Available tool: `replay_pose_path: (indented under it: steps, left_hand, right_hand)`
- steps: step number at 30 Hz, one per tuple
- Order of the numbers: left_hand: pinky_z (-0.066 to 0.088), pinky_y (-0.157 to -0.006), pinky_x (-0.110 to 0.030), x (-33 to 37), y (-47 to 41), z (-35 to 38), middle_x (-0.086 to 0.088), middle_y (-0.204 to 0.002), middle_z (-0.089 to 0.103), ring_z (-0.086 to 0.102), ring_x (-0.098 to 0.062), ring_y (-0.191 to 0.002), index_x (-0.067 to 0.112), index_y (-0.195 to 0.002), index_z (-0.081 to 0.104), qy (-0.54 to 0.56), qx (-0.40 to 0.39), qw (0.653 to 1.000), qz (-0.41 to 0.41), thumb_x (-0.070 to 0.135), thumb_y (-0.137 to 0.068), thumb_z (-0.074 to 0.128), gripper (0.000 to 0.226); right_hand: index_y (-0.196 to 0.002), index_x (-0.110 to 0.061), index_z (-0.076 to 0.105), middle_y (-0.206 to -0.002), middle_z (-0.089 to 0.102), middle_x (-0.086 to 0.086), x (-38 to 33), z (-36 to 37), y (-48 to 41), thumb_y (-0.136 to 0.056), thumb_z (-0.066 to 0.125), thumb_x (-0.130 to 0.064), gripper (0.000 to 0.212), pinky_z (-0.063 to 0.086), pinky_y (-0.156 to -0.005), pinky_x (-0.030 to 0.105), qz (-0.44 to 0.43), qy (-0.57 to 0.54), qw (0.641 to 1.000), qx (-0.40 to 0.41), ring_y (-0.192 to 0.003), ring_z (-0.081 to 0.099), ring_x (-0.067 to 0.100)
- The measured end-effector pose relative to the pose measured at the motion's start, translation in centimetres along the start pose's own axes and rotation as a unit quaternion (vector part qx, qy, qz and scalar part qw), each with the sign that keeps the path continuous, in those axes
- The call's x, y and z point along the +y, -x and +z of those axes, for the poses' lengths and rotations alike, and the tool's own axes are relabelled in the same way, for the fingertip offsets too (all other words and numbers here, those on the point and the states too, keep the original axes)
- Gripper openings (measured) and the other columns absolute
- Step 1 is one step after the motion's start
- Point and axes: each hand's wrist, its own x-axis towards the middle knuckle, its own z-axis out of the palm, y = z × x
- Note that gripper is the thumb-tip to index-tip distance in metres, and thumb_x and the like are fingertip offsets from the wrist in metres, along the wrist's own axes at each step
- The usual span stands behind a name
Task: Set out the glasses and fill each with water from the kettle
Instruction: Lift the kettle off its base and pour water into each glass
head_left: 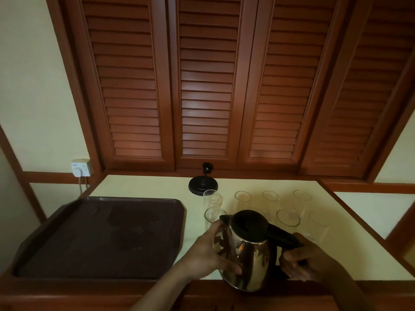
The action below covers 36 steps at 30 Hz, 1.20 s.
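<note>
Glasses (288, 217) stand toward the counter's (143, 187) back edge, seemingly empty; right hand (307, 263) grips the kettle (249, 250) handle, left hand (208, 254) cups its body.

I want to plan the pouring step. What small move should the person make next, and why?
Probably tilt the kettle so its spout comes over the nearest glass. The right hand grips the handle, the left hand holds the steel body, the kettle is upright, and that glass looks empty.
</note>
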Motion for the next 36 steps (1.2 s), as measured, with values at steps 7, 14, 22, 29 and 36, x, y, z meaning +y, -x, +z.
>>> replay_pose_path:
  steps: [7, 14, 22, 29, 36]
  left_hand:
    - [0.058, -0.074, -0.030, -1.3, -1.2, -4.2, -0.004, -0.090, 0.074, 0.072, -0.020, -0.088, 0.012, -0.102, 0.072, -0.119, 0.104, 0.987, 0.001, -0.010, -0.087, 0.065, 0.027]
    - [0.054, -0.086, -0.023, -4.5, -2.7, -1.9, 0.004, -0.119, 0.052, 0.059, -0.010, -0.107, 0.027, -0.118, 0.052, -0.058, 0.247, 0.967, -0.017, 0.019, -0.064, 0.096, 0.071]
    - [0.058, -0.099, -0.037, -7.4, -4.3, -0.2, 0.013, -0.118, 0.073, 0.068, -0.007, -0.113, 0.039, -0.123, 0.061, -0.001, 0.258, 0.966, 0.007, 0.018, -0.076, 0.088, 0.058]
    - [0.054, -0.096, -0.021, -7.5, -3.0, 0.3, 0.018, -0.116, 0.059, 0.061, 0.000, -0.113, 0.049, -0.133, 0.055, -0.107, 0.292, 0.947, 0.082, 0.036, -0.075, 0.087, 0.067]
    - [0.049, -0.089, -0.010, -7.3, -2.7, 0.5, 0.016, -0.114, 0.057, 0.060, 0.001, -0.110, 0.046, -0.132, 0.055, -0.121, 0.310, 0.936, 0.113, 0.036, -0.077, 0.087, 0.064]
  right_hand:
    - [-0.084, 0.005, 0.078, -0.069, 0.082, 0.005, 0.6, -1.5, 0.0, -0.102, 0.068, 0.005, 0.021, 0.066, -0.068, 0.026, 0.003, -0.030, 1.000, 0.000, -0.063, 0.083, 0.016]
    - [-0.095, 0.002, 0.079, -0.080, 0.086, 0.006, 0.4, -0.4, -0.5, -0.106, 0.049, 0.015, 0.034, 0.066, -0.074, 0.025, -0.025, -0.066, 0.996, -0.049, -0.073, 0.086, 0.016]
    - [-0.082, 0.002, 0.076, -0.065, 0.081, 0.005, 0.2, 0.0, -0.4, -0.104, 0.057, 0.011, 0.031, 0.063, -0.061, 0.022, -0.017, -0.065, 0.998, -0.003, -0.055, 0.079, 0.012]
    - [-0.055, 0.002, 0.065, -0.035, 0.057, 0.003, -1.6, 1.9, 0.4, -0.077, 0.100, -0.017, 0.045, 0.051, -0.041, 0.025, -0.007, 0.010, 0.991, 0.130, -0.027, 0.056, 0.011]
    - [-0.051, 0.001, 0.062, -0.032, 0.052, 0.003, -3.5, 3.8, 0.4, -0.066, 0.109, -0.027, 0.057, 0.049, -0.039, 0.021, 0.007, 0.048, 0.986, 0.163, -0.022, 0.049, 0.010]
